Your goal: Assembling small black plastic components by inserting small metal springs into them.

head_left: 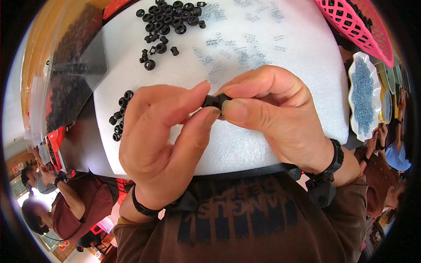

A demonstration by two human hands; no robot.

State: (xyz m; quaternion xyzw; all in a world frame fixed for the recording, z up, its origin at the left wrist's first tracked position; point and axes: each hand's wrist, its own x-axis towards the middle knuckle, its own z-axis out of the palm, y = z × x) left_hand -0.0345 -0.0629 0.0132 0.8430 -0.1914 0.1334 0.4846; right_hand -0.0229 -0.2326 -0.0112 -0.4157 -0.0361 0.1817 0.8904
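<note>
Over the white foam-like mat (228, 153) my two hands meet at a small black plastic part (213, 101). My left hand (162, 136) pinches its left end between thumb and forefinger. The right end is pinched by the thumb and forefinger of my right hand (285, 109). My fingertips cover much of the part, so I cannot tell if it is one piece or two joined. Left of my left hand lies a row of black ring-shaped parts (117, 116), partly hidden by it. Beyond the hands, small clear pieces (241, 55) are scattered.
A pile of black ring-shaped parts (169, 17) lies at the far left of the mat. A clear container (74, 74) stands left. On the right are a white scalloped tray (352, 94) of clear pieces and a pink basket (351, 22). Other people sit on both sides.
</note>
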